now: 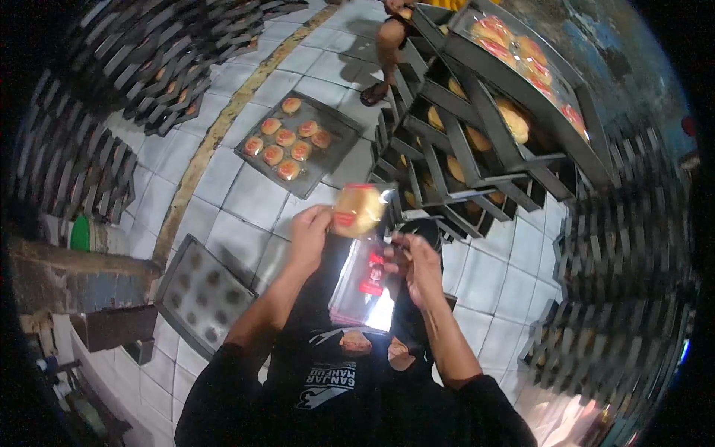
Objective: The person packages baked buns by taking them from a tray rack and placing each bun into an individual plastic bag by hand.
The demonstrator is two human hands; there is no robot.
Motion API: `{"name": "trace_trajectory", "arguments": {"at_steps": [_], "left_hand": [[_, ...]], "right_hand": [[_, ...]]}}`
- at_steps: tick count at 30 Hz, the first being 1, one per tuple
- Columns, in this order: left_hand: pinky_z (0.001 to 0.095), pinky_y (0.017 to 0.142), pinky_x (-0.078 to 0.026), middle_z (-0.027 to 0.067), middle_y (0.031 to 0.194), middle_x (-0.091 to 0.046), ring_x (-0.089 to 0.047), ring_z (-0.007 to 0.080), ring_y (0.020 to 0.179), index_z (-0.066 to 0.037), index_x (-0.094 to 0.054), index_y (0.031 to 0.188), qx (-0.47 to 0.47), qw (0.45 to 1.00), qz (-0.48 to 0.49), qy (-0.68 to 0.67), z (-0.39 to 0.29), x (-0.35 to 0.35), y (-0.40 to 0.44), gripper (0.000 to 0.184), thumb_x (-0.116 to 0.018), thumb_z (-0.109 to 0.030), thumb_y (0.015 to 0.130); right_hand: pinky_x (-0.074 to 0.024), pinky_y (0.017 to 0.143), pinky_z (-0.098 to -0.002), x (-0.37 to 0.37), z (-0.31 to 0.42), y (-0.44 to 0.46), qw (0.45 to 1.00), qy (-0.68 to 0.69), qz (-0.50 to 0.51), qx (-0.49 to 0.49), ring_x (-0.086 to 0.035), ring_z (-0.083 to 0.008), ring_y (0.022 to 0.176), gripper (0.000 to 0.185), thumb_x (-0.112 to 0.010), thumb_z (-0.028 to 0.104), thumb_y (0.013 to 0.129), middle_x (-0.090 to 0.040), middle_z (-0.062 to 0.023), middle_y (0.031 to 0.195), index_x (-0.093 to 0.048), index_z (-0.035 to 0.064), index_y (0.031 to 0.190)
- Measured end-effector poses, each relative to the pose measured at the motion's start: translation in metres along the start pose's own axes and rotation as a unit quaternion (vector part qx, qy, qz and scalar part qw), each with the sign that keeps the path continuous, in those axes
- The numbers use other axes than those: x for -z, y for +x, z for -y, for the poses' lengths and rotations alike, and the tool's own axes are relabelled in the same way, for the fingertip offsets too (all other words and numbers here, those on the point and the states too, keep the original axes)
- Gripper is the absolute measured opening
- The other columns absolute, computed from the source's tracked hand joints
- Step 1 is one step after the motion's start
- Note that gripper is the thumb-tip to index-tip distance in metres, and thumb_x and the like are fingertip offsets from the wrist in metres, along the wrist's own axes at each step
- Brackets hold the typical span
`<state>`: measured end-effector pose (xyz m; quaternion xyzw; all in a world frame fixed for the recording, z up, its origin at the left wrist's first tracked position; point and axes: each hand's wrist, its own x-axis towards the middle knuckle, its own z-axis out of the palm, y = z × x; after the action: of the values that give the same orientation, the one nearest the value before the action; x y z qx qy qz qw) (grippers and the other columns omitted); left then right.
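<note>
My left hand (pixel 311 229) is closed on the left edge of a clear plastic bag with red print, holding it up above my lap. Inside that bag is a round golden bun (pixel 360 209). My right hand (pixel 418 262) is by the bag's lower right corner, its fingers curled and smeared by motion; whether they grip the bag I cannot tell. Below both hands, a stack of clear plastic bags (pixel 363 298) with red print rests on my lap and reflects the light.
A metal tray (pixel 339 153) with several bagged buns lies on the tiled floor ahead. Another metal tray (pixel 202 298), dark-spotted, lies at left. Stacked trays of buns (pixel 477 141) rise at right. Behind them shows another person's leg (pixel 389 52). More tray stacks (pixel 167 59) line the left.
</note>
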<state>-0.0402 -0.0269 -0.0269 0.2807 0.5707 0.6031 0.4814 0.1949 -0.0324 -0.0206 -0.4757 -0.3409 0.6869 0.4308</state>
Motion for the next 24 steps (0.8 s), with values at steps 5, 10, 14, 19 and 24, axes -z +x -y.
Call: {"name": "trace_trajectory", "arguments": {"at_steps": [5,10,14,19,24], "left_hand": [[0.0244,0.074,-0.047,0.0011,0.086,-0.068,-0.058,0.0072,0.080,0.005,-0.072,0.102,-0.100,0.994,0.041,-0.009,-0.029,-0.055,0.002,0.024,-0.056,-0.013,0.103],[0.0246,0.077,-0.049,0.0011,0.090,-0.070,-0.060,0.0063,0.084,0.005,-0.071,0.108,-0.126,0.991,0.012,0.038,-0.026,-0.057,-0.005,0.025,-0.058,-0.015,0.104],[0.0269,0.080,-0.049,0.0081,0.097,-0.071,-0.064,0.0129,0.090,0.003,-0.070,0.099,-0.161,0.982,0.007,0.098,-0.027,-0.047,-0.012,0.022,-0.059,-0.015,0.102],[0.0288,0.083,-0.050,0.0147,0.106,-0.071,-0.065,0.0196,0.097,0.002,-0.067,0.091,-0.320,0.933,-0.045,0.155,-0.048,-0.040,-0.024,0.021,-0.058,-0.014,0.101],[0.0277,0.065,-0.049,0.0070,0.089,-0.071,-0.063,0.0123,0.072,0.001,-0.064,0.089,-0.081,0.996,0.003,-0.034,-0.054,-0.041,-0.024,0.031,-0.053,-0.022,0.107]], "right_hand": [[-0.0622,0.086,-0.0471,-0.003,0.038,0.007,0.984,-0.029,0.021,0.173,-0.058,-0.0295,0.126,0.064,-0.038,0.052,0.109,-0.042,-0.0169,0.152,-0.029,0.0073,0.154],[-0.0618,0.078,-0.0349,-0.007,0.046,0.001,0.968,-0.149,-0.011,0.199,-0.065,-0.0215,0.107,0.043,-0.046,0.034,0.111,-0.053,-0.0136,0.139,-0.048,0.0017,0.139],[-0.0516,0.060,-0.0246,-0.002,0.048,0.002,0.873,-0.354,-0.056,0.330,-0.060,-0.0108,0.084,0.023,-0.056,0.014,0.106,-0.060,-0.0077,0.102,-0.069,-0.0029,0.099],[-0.0486,0.071,-0.0342,-0.032,0.090,-0.019,0.807,-0.388,-0.079,0.437,-0.061,-0.0253,0.083,0.018,-0.062,0.010,0.099,-0.061,-0.0146,0.092,-0.067,-0.0053,0.091],[-0.0417,0.055,-0.0257,-0.033,0.098,0.002,0.955,-0.252,0.006,0.160,-0.050,-0.0097,0.059,0.033,-0.055,0.022,0.106,-0.056,-0.0019,0.068,-0.061,0.0008,0.082]]}}
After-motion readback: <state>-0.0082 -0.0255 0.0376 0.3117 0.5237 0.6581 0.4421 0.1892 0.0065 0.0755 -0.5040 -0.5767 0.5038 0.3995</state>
